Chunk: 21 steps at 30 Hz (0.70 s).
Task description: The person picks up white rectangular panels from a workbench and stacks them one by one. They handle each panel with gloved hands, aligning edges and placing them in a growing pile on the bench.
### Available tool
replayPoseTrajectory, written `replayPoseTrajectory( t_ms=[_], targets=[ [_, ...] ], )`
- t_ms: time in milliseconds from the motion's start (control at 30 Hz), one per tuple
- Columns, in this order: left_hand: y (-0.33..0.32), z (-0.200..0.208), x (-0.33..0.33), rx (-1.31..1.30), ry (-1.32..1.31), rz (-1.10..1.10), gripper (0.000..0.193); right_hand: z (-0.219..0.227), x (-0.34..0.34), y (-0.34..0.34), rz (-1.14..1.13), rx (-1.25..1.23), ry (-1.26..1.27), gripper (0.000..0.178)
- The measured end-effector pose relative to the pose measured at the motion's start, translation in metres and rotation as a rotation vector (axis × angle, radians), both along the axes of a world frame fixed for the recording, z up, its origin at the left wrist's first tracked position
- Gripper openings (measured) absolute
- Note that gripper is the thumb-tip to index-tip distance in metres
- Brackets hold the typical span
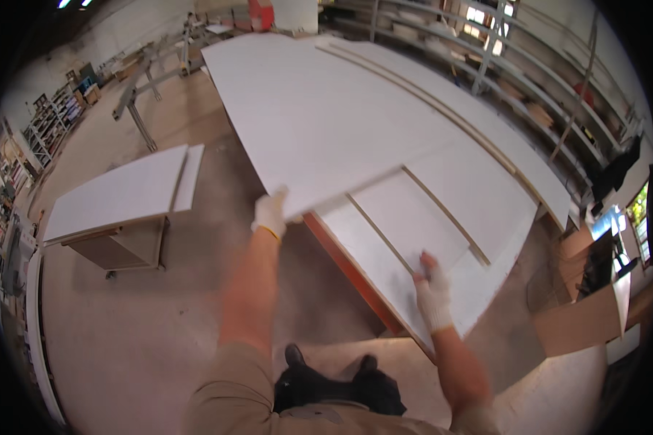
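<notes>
My left hand [270, 212], in a white glove, is closed on the near left corner of a large white panel [305, 116]. That panel lies over other white sheets on a long worktable, and its near edge is blurred. My right hand [434, 296], gloved with bare fingertips, is over the near white board [479, 299], beside the near end of a thin wooden strip [379, 233]. Its fingers are curled around something small and dark that I cannot make out. A second thin strip [446, 214] lies roughly parallel, farther right.
A low wheeled cart [116, 250] on the left carries white boards [120, 190]. Long narrow strips [442, 109] run along the panels' far right side. Metal shelving [486, 54] stands behind them. A cardboard box [580, 326] sits at the right. Metal stands [134, 116] are at the far left.
</notes>
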<state>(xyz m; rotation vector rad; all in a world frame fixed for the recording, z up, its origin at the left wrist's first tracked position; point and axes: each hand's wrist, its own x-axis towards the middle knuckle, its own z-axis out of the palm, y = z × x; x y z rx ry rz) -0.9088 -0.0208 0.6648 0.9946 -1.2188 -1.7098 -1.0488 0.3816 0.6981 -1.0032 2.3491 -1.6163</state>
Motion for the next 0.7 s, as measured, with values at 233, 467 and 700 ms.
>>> replayPoseTrajectory(
  t_ms=[233,467,700],
  targets=[
    [0.119,0.028,0.066,0.206,0.132,-0.172,0.040,-0.064,0.140,0.033,-0.037,-0.354,-1.065,0.048],
    [0.292,0.014,0.196,0.504,0.203,-0.512,0.044,-0.041,0.119,0.054,-0.088,-0.777,-1.320,0.037],
    [0.278,-0.009,0.253,0.338,0.014,-1.191,0.053,-0.026,0.213,0.211,-0.591,-0.424,-0.719,0.034]
  ],
)
